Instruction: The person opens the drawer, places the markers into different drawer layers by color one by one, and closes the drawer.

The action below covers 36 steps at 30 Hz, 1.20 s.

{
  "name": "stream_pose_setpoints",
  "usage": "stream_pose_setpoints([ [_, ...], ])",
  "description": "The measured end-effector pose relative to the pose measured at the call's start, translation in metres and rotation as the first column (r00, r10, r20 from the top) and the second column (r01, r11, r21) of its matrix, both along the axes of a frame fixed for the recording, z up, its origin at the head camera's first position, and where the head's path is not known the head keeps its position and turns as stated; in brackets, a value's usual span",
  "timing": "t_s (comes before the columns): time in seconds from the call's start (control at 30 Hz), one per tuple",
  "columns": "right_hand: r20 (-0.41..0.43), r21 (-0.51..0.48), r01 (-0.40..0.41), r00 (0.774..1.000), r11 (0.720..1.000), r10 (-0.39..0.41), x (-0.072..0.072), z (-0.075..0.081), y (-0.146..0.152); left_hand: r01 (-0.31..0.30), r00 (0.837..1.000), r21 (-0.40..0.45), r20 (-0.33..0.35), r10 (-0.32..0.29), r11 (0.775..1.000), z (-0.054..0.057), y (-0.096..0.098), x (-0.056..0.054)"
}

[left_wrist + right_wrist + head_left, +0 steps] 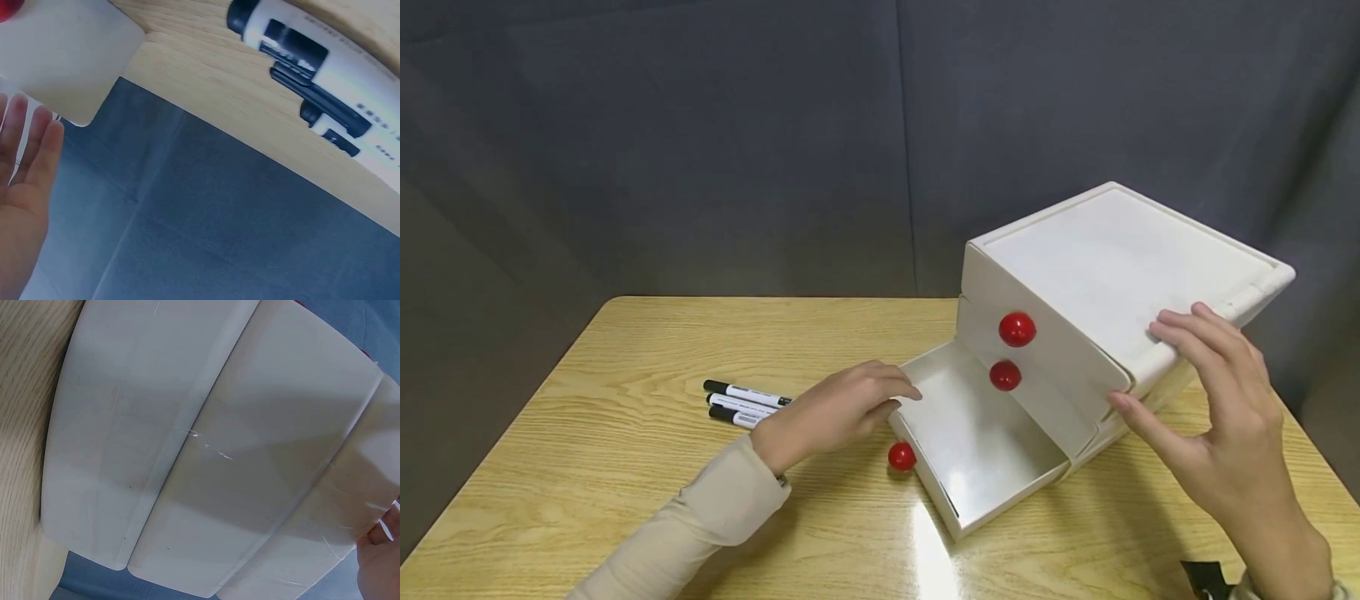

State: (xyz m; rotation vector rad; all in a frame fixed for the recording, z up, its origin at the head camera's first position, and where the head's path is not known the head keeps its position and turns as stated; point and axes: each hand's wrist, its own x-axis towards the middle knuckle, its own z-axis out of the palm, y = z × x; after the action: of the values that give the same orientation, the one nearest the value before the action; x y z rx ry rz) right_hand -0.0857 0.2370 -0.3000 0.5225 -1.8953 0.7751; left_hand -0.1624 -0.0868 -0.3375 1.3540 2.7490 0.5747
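Observation:
A white desktop drawer box [1127, 267] stands at the right of the table, its bottom drawer [985, 442] pulled out. The drawer's inside shows only its bare floor. Red round knobs sit on the fronts; the lowest knob [902, 456] is on the pulled-out drawer. My left hand [842, 404] is at the far end of that drawer's front, fingertips over its rim. In the left wrist view its fingers [45, 140] look straight beside the front panel [69, 56]. My right hand [1225, 400] rests fingertips on the box's top near edge, thumb by the front corner.
Several black-capped white markers [748, 402] lie left of the drawer, partly behind my left forearm. A small black object [1206, 577] is at the table's near right. A dark grey curtain [737, 150] hangs behind the wood-grain table [625, 450].

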Motion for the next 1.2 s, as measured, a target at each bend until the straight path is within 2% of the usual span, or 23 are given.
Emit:
stream_pose_setpoints([
  [0.4, 0.001, 0.004, 0.004, 1.000, 1.000, -0.004, -0.001, -0.001, 0.002, -0.059, 0.998, 0.076, -0.004, 0.059, 0.995, 0.001, -0.019, 0.001],
  [0.73, 0.002, 0.006, 0.003, 1.000, 1.000, -0.003, 0.000, -0.001, 0.003, -0.132, 0.991, 0.061, 0.014, 0.132, 0.989, 0.002, -0.041, 0.003],
  [0.97, -0.008, -0.002, 0.001, 1.000, 1.000, -0.001, -0.001, -0.002, 0.003, -0.180, 0.983, 0.064, -0.007, 0.181, 0.982, -0.003, -0.056, 0.004],
  [1.2, -0.008, 0.002, 0.000, 1.000, 1.000, 0.000, -0.002, -0.002, 0.002, -0.235, 0.972, 0.035, 0.005, 0.235, 0.971, -0.007, -0.073, 0.006],
])
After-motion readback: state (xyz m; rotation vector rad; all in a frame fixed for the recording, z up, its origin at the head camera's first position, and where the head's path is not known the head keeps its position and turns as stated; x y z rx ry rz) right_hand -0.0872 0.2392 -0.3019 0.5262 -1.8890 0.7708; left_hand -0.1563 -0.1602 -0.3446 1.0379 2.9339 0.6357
